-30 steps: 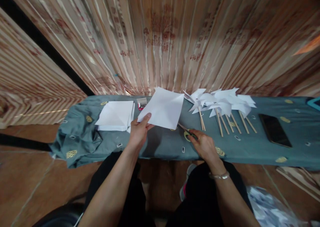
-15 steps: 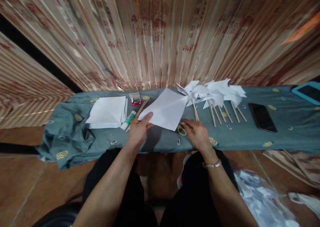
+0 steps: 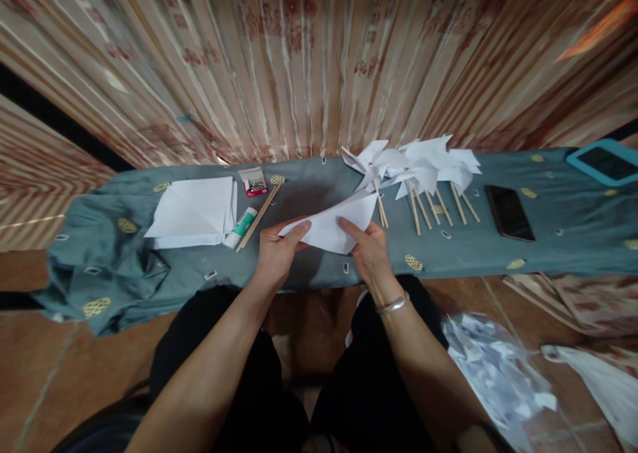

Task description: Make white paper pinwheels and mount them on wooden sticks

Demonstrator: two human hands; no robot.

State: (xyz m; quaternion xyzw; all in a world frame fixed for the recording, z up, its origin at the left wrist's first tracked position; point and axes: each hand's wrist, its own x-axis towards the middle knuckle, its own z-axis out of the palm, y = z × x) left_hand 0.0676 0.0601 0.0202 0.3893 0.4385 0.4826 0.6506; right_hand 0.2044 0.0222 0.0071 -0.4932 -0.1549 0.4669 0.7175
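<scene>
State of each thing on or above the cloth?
White paper sheet: bowed, in left hand and right hand
White paper stack: flat
Red-and-white cardboard box: open
Green-and-white glue stick: on its side
Thin wooden sticks: side by side
White paper pinwheels: assembled
Black phone: screen dark
Blue-framed tablet: screen dark

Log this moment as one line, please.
left hand: holding white sheet | right hand: holding white sheet | nearby: paper stack, green-white tube, pinwheels, phone
</scene>
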